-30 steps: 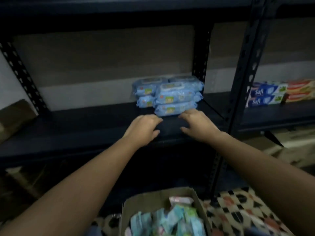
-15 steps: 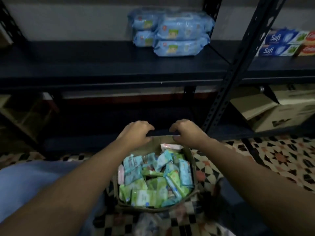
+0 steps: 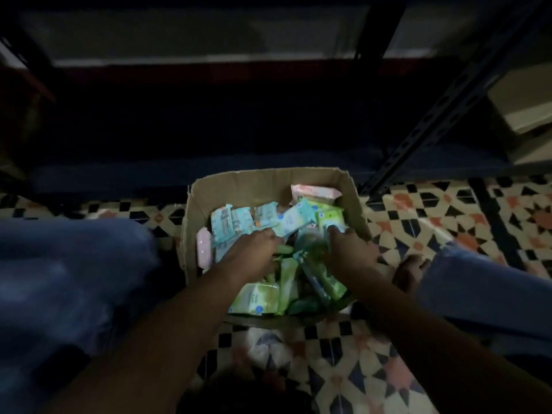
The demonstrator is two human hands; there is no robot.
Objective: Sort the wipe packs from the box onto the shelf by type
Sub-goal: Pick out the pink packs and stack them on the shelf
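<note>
A cardboard box (image 3: 268,183) sits on the patterned tile floor (image 3: 448,222), its far wall close to the front edge of the dark bottom shelf (image 3: 209,174). The box is packed with wipe packs: blue packs (image 3: 230,222) crowd the far left part, green packs (image 3: 260,298) fill the near side and the right, one pink pack (image 3: 315,191) lies against the far wall near the far right corner, and another pink pack (image 3: 204,249) stands on edge against the left wall.

Both hands are down in the box. The left hand (image 3: 254,252) lies knuckles-up on the pile near the middle, its fingertips at the near edge of the blue packs; the fingers curl down into the packs, but the dim, blurred picture does not show whether the grip has closed on any pack. The right hand (image 3: 349,252) lies on the green packs at the right side, fingers pointing toward the far wall and touching a light green pack (image 3: 330,218); whether its grip is pinching that pack or only resting on it cannot be told.

A slotted metal upright (image 3: 442,115) of the shelf rises at a slant to the right of the box. Blue-jeaned legs (image 3: 59,279) flank the box on both sides, and a bare foot (image 3: 409,270) rests on the tiles just beside the box's right wall.
</note>
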